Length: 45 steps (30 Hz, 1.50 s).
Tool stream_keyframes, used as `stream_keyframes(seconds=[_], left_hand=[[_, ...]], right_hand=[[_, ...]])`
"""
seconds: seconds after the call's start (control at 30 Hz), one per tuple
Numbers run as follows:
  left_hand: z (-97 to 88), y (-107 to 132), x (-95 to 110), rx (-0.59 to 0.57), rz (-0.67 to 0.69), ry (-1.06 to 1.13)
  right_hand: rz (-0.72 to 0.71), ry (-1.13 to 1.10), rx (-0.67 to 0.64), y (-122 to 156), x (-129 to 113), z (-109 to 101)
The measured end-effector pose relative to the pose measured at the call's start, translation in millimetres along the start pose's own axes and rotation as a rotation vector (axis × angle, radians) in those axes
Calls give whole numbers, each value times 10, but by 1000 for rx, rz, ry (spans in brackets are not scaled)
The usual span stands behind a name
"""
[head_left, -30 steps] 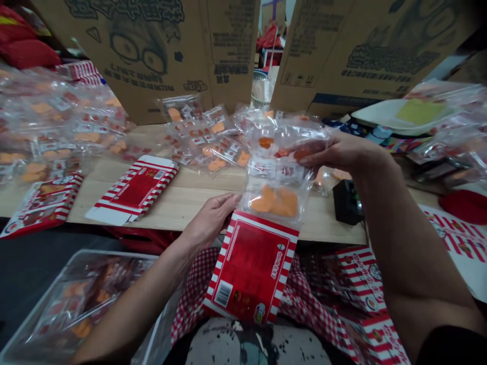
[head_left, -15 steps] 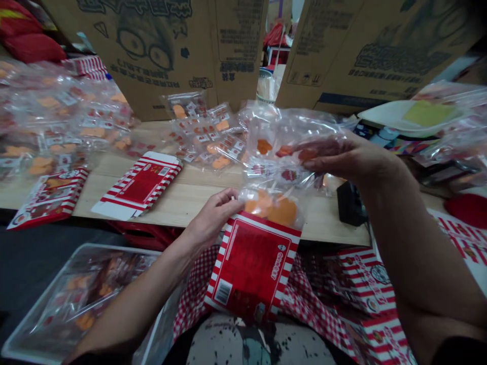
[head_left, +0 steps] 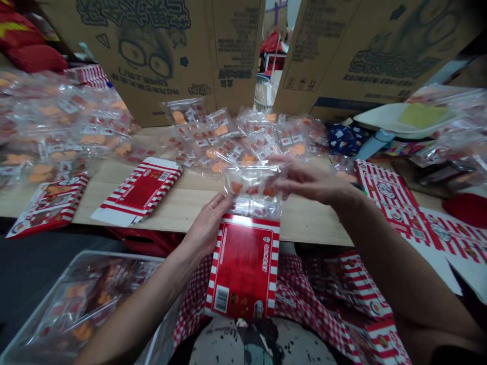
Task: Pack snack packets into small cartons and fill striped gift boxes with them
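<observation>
A red box with white-striped edges (head_left: 243, 263) stands upright over my lap, its open top level with the table edge. My left hand (head_left: 207, 225) grips its left side near the top. A clear plastic bag of orange and red snacks (head_left: 253, 195) sticks out of the box's mouth, most of it inside. My right hand (head_left: 308, 182) pinches the bag's top edge from the right.
Many more clear snack bags (head_left: 216, 139) cover the wooden table (head_left: 182, 203). Flat striped boxes (head_left: 139, 190) lie at the left and right (head_left: 399, 213). Large cardboard cartons (head_left: 160, 56) stand behind. A clear bin of bags (head_left: 72, 304) sits at lower left.
The bag has gone down into the box; only its top shows now. My right hand dropped with it toward the box mouth. My left hand stayed on the box.
</observation>
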<state>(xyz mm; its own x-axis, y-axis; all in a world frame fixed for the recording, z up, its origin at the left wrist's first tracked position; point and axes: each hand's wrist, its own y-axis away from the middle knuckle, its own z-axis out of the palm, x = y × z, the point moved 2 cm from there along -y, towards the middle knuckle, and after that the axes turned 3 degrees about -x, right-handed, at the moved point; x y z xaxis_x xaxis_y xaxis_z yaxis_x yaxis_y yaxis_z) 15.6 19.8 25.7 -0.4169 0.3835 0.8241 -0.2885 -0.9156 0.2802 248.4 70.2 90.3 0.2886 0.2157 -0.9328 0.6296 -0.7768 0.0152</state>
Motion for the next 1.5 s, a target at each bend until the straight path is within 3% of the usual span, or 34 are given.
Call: stream_keyframes(seconds=[0.07,0.13,0.3,0.43,0.5,0.6,0.73,1.03,1.1,1.2,1.23,1.33,1.4,1.5], left_hand=[[3,16,27,-4,-4,-3],[13,47,86,-4,-3,24],[0,95,137,94,-75,110],[-85,52,48,197,-126,89],[-129,24,23,227,-118,56],[-158,1,46,243,-82,24],[-129,15,79,250,-169,88],[-174,41,1,203,-168,-54],[-220,67,3,249,-139,-52],[-281,167,-37,274,-103,27],[-291,207,-69,262,-128,58],[-281,261,-121,237,-147,45],[-227,197,-33,218,37,-73],[-67,-11,230,152,409,-307]], right_hand=[[-55,85,216,-39,-50,-28],[-68,194,263,-85,-54,-5],[-52,115,-32,-149,76,135],[-121,325,-245,-121,112,282],[-125,441,-232,-101,122,357],[-134,484,-74,-69,152,439],[-158,515,45,-23,228,513],[-262,412,-227,-15,241,636],[-255,345,-105,67,229,660],[-162,200,308,290,286,807],[-114,120,393,364,325,908],[-39,-83,446,469,423,1242],[-76,-72,517,432,427,1329],[-174,53,690,293,392,1163]])
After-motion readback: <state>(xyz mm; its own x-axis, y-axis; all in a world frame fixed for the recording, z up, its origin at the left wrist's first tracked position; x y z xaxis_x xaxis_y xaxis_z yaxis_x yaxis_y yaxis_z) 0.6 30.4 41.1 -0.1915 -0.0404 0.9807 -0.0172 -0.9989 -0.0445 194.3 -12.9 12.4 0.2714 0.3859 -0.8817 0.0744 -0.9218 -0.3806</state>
